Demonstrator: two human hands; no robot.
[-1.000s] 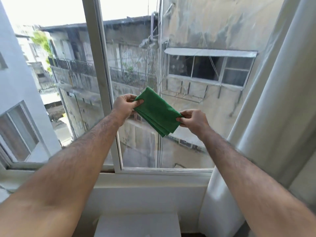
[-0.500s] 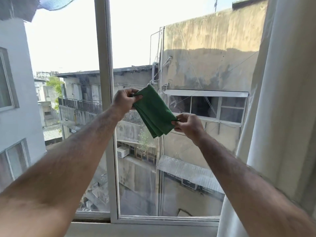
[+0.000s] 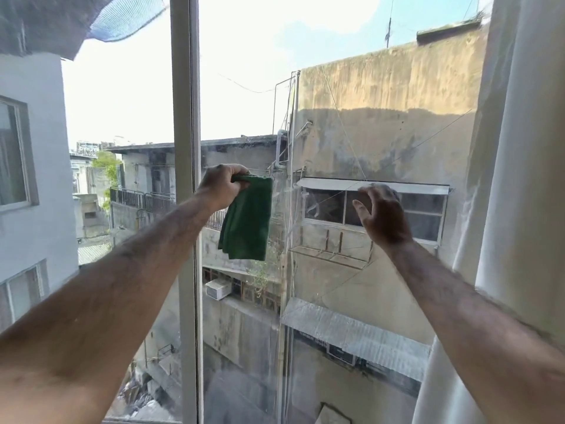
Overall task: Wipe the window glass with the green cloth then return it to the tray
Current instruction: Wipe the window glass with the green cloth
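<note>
1. Here we face the window glass [image 3: 321, 270], with a white upright frame bar [image 3: 185, 117] dividing the panes just left of our left hand [image 3: 221, 186].
2. A pale curtain [image 3: 519, 179] hangs along the right edge and covers that side of the pane; our right forearm crosses in front of its lower folds.
3. Outside we see a stained concrete building [image 3: 388, 96] with an awning over a window, a white air-conditioning unit [image 3: 217, 289] on a lower ledge, and a grey wall at far left. Netting [image 3: 128, 16] sags in the top left corner.
4. A sign sits on a distant roof at left, but we cannot read it; no other writing is legible.
5. The green cloth [image 3: 247, 221] hangs folded from our left hand, its long axis close to vertical and tilted slightly, lower end toward the left. Its top edge is bunched in the fist.
6. The cloth is raised in front of the right-hand pane, just right of the frame bar; whether it touches the glass we cannot tell.
7. Our left grip is clenched on the cloth's upper corner.
8. Our right hand [image 3: 383, 215] is spread, fingers apart and blurred, holding nothing, well apart from the cloth.
</note>
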